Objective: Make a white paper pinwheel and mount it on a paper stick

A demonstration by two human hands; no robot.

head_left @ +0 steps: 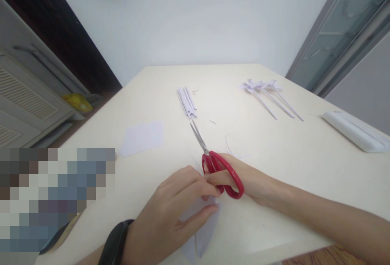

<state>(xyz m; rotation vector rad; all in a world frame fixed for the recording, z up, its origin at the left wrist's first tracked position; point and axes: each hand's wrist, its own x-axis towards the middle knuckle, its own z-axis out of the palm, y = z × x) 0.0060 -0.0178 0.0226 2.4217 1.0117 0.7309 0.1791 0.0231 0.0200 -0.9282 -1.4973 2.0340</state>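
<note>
My right hand [248, 175] has its fingers through the handles of red-handled scissors [206, 151], whose blades point away from me and look nearly closed. Below them my left hand [179, 200], with a black band on the wrist, pinches a white sheet of paper [210, 228] near its upper edge. This sheet shows a slit at its lower end, and my left hand covers much of it. Both hands meet over the paper, so the right fingertips are partly hidden. Thin paper scraps [228, 147] lie just beyond the scissors.
A flat square of paper [143, 137] lies to the left. Several rolled paper sticks [186, 102] sit ahead, and paper pinwheels on sticks [262, 88] lie at the back right. A long white box [356, 131] stands at the table's right edge.
</note>
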